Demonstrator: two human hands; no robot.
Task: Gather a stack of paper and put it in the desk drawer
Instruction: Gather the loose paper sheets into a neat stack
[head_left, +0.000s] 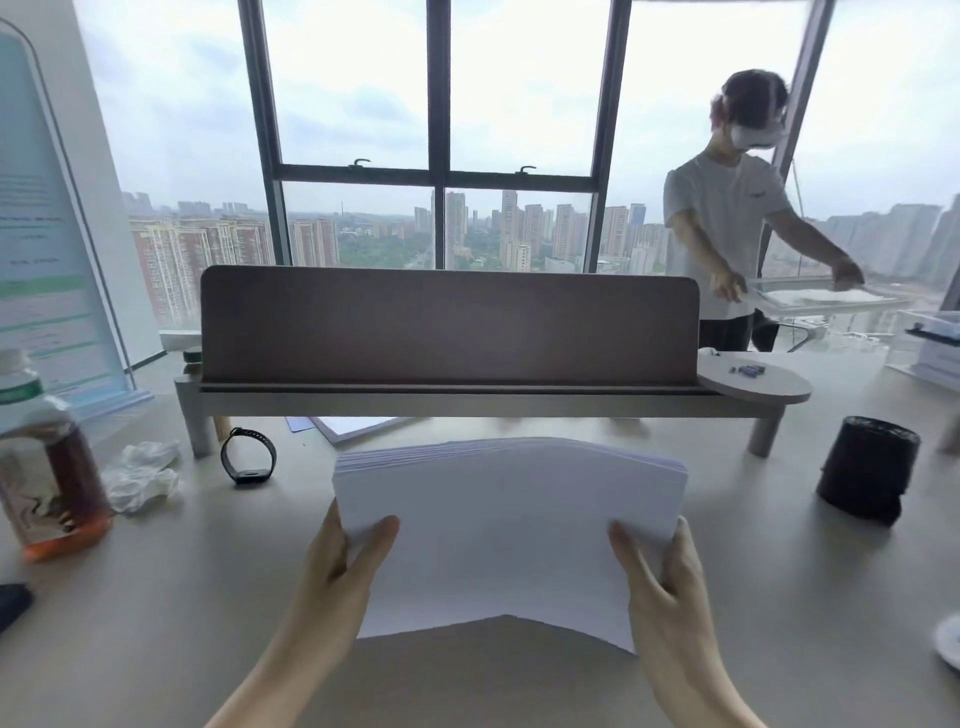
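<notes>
Fingers of both hands are mostly hidden beneath the stack of paper (506, 525); only the thumbs show on top, so left hand (340, 566) and right hand (660, 577) each clamp one side edge. The stack is held above the table (171, 597), just in front of the shelf riser (447, 400), white sheets bowed upward in the middle, far edges fanned. More paper (353, 426) lies half hidden under the riser. Text on the standing sign (47, 249) at left is too blurred to read; the label on the amber bottle (49, 467) likewise. Crumpled clear plastic (143, 475) lies beside a looped black wristband (248, 457). A dark ribbed cylinder (865, 470) sits right. A second person (727, 223) stands beyond, partly cut off by the brown partition board (447, 322).
</notes>
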